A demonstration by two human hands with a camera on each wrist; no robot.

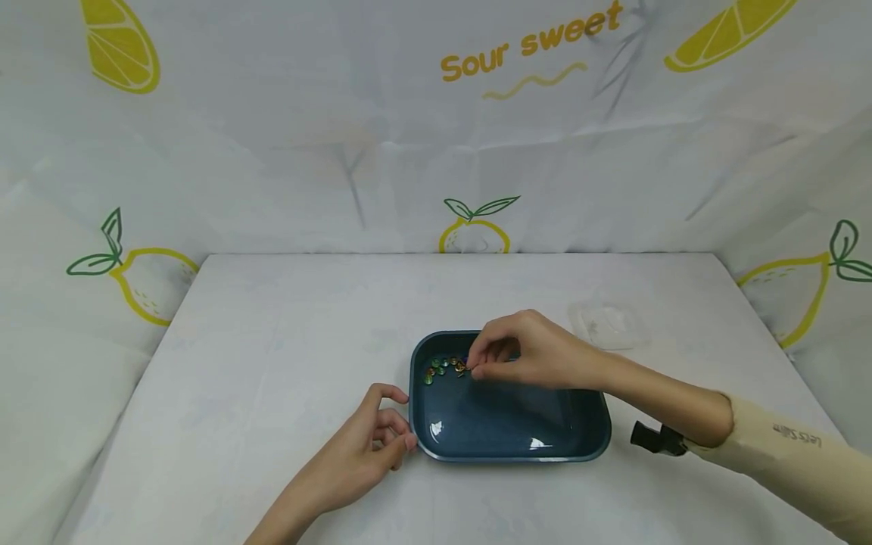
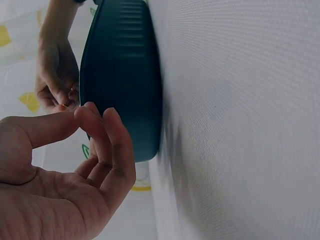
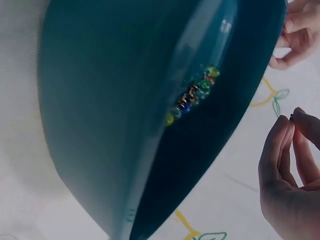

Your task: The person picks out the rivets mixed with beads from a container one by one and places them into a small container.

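Note:
A dark teal basin [image 1: 504, 424] stands on the table. Along its far left inside lie several coloured glass marbles [image 1: 436, 368], with small copper-coloured pieces [image 3: 191, 93] among them in the right wrist view. Above the basin's far side, my right hand [image 1: 538, 352] pinches a tiny dark piece [image 3: 292, 118] between thumb and fingertips; its kind is too small to tell. My left hand [image 1: 371, 446] has loosely bent fingers at the basin's left wall, with fingertips at or touching the rim. No held object shows in it.
Behind the right forearm sits a clear plastic container [image 1: 608, 324] on the white-covered table [image 1: 272, 325]. A white curtain [image 1: 286, 151] with lemon prints stands behind the table. A black strap piece [image 1: 657, 439] hangs at the right sleeve.

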